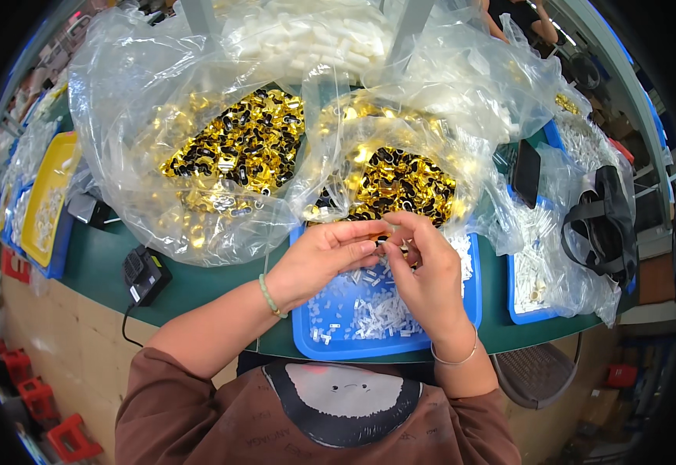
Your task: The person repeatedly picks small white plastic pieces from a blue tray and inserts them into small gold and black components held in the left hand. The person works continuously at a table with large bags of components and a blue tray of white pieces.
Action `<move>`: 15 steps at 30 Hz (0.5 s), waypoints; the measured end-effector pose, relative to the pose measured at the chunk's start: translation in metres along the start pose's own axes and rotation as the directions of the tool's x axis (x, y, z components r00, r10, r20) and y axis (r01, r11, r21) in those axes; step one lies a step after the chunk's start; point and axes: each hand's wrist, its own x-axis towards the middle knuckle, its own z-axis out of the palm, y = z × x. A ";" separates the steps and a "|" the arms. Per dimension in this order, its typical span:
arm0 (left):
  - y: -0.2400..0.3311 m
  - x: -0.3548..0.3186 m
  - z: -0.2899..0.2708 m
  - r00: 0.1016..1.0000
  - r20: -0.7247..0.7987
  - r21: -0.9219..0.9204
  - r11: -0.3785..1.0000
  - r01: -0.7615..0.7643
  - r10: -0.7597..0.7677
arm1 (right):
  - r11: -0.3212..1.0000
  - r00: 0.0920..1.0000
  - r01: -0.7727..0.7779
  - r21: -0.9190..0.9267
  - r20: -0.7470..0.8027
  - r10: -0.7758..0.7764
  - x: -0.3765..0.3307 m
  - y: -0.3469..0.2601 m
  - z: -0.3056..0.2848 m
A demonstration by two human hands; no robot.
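My left hand (324, 256) and my right hand (425, 267) meet over a blue tray (369, 345) and pinch a tiny part (384, 246) between their fingertips; the part is too small to make out. The tray holds several small white plastic pieces (369, 314). Just beyond the hands lies a clear bag of gold metal parts (404, 182), and a second such bag (237, 147) sits to its left. My left wrist wears a green bead bracelet, my right wrist a thin bangle.
A bag of white tubes (315, 35) lies at the back. A black adapter (144, 275) with a cord sits left on the green table. Yellow and blue trays (47, 201) stand far left. Right: another blue tray (528, 310), a dark phone (525, 172), a black strapped bag (609, 221).
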 end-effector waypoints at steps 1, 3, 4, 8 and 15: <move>0.000 0.000 0.000 1.000 -0.004 -0.008 1.000 -0.005 0.005 | 1.000 1.000 0.011 -0.018 0.002 -0.011 0.001 0.000 0.001; -0.001 -0.001 -0.001 1.000 -0.012 -0.023 1.000 -0.015 0.014 | 0.999 1.000 0.025 -0.035 0.008 -0.025 0.001 -0.002 0.002; -0.001 0.000 0.000 1.000 -0.004 -0.022 1.000 -0.016 0.016 | 0.999 1.000 0.026 -0.042 0.007 -0.026 0.001 -0.004 0.000; 0.002 0.000 0.004 1.000 0.008 -0.007 1.000 -0.027 0.027 | 0.996 1.000 0.014 -0.084 -0.010 -0.015 0.001 -0.004 0.000; 0.001 0.000 0.002 1.000 -0.030 0.086 0.996 0.010 -0.007 | 0.997 0.998 -0.042 -0.065 -0.058 0.038 -0.001 -0.005 0.003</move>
